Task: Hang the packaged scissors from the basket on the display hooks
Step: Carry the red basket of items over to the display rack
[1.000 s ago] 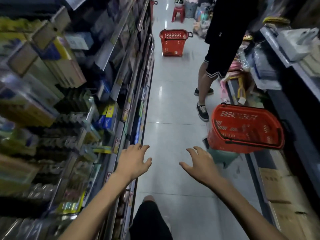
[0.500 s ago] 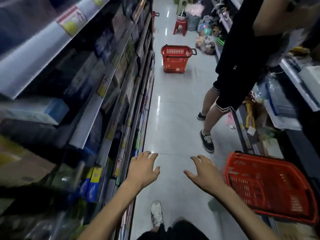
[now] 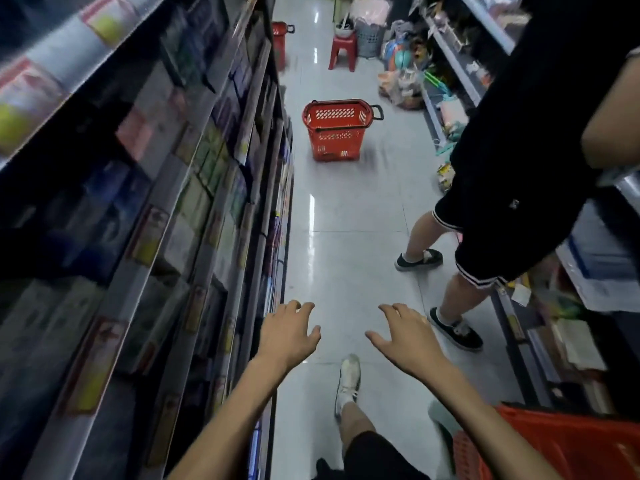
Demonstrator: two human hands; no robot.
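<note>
A person in black shorts stands on the right side of the aisle, just ahead of my right hand. A second red basket sits mid-floor farther on, and blurred shelves line my left. My left hand and my right are spread wide, holding nothing. The near red basket is under my right forearm; it is slotted plastic and I cannot tell what is in it.

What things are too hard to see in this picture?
Head view:
- Near red plastic basket: cut off by the bottom right corner, contents unseen.
- Mid-aisle red plastic basket on the floor: too small to see inside.
- Packaged goods on the left shelves: motion-blurred; no scissors or hooks identifiable.
- Standing person in black shorts: upper body cut off by the frame's top edge.
</note>
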